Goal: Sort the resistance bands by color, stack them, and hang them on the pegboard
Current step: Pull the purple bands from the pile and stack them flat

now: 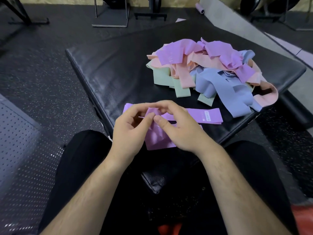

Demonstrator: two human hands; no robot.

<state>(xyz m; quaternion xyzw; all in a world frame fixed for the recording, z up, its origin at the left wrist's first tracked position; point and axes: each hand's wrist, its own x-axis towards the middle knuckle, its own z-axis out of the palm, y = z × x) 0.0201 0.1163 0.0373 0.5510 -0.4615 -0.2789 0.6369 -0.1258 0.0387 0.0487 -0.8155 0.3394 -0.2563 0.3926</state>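
Observation:
A mixed pile of resistance bands in purple, pink, blue and green lies on the far right part of a black mat. Close to me, a flat purple band rests on the mat's near edge. In front of it I hold another purple band, crumpled and hanging down over my lap. My left hand pinches its upper edge between thumb and fingers. My right hand grips the same band from the right, fingers curled over its top.
A dark perforated board lies on the floor at my left. Speckled rubber flooring surrounds the mat. Equipment stands and a purple roller are at the back. My legs in black trousers fill the foreground.

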